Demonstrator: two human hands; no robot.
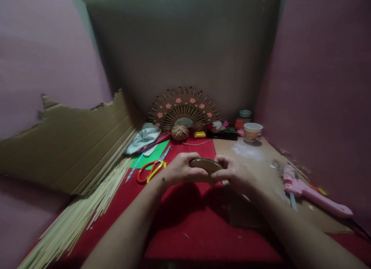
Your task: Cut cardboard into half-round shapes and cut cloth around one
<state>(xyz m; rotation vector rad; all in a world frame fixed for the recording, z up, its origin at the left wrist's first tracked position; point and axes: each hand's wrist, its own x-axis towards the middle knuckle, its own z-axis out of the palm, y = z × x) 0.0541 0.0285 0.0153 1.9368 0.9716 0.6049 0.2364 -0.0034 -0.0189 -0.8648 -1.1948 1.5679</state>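
Observation:
Both of my hands hold a small round brown cardboard piece (206, 165) above the red sheet (185, 226). My left hand (181, 170) grips its left edge with curled fingers. My right hand (234, 172) pinches its right edge. Orange and yellow scissors (151, 170) lie just left of my left hand on a green sheet (153, 154).
A bundle of bamboo sticks (84, 213) and a torn cardboard sheet (66, 145) lie at the left. A pink glue gun (311, 192) rests at the right. At the back stand a stick fan (183, 109), a twine ball (180, 132), a paper cup (252, 131) and a jar (245, 117).

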